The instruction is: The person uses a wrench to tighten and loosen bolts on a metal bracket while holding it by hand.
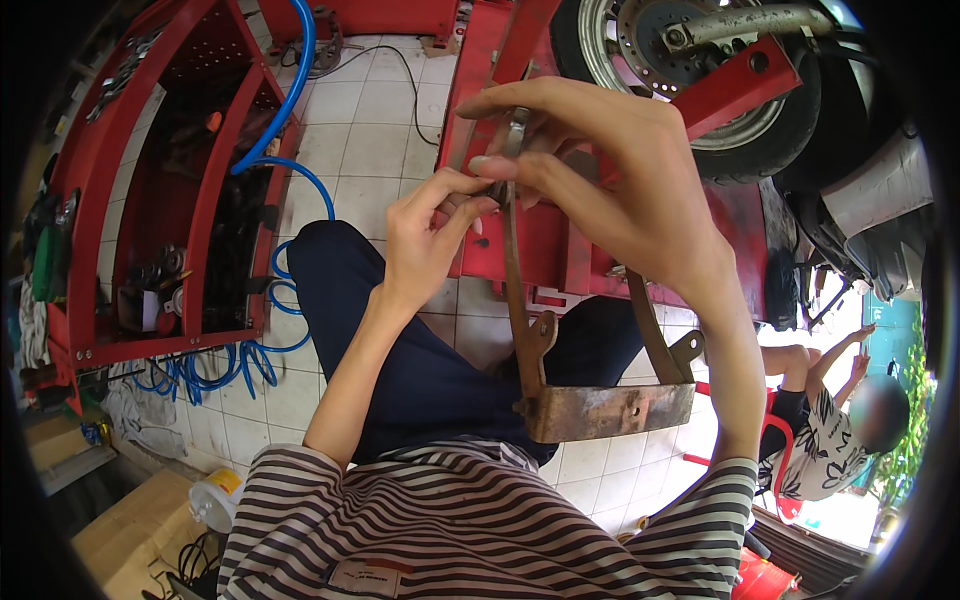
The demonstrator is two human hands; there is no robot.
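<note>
In front of my lap hangs a rusty U-shaped metal bracket (612,412), with two long flat arms and eared tabs by its wide crosspiece. My right hand (640,180) is curled round the upper end of the bracket, thumb and fingers closing on the nearer arm. Beside that same end, my left hand (418,232) is closed in a pinch, its fingertips touching a small dark piece at the arm. The piece is mostly covered by the fingers, so I cannot make out its kind.
A red lift platform (725,225) holds a motorcycle wheel (590,40) ahead. At left stands a red tool cart (70,230) with a coiled blue air hose (235,368). A white bucket (212,500) sits lower left. Another person (820,440) sits at the right.
</note>
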